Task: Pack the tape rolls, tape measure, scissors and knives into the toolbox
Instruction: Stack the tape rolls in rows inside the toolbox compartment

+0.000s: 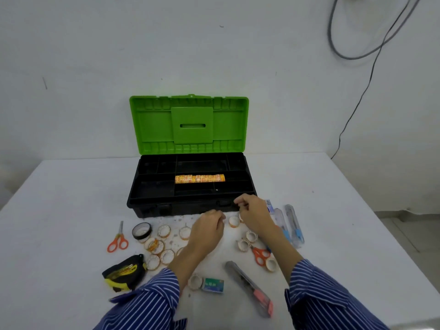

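The black toolbox, green lid up, holds a row of orange-printed tape rolls, while both hands pinch small rolls just before it.

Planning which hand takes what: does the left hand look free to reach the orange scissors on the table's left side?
Probably yes. The orange scissors lie alone on bare table, left of the black tape roll; nothing stands between them and the left hand.

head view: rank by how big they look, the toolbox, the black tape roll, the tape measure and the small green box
1. toolbox, by far the largest
2. tape measure
3. black tape roll and small green box look about alike; the box lies nearer the camera, so I won't rank them.
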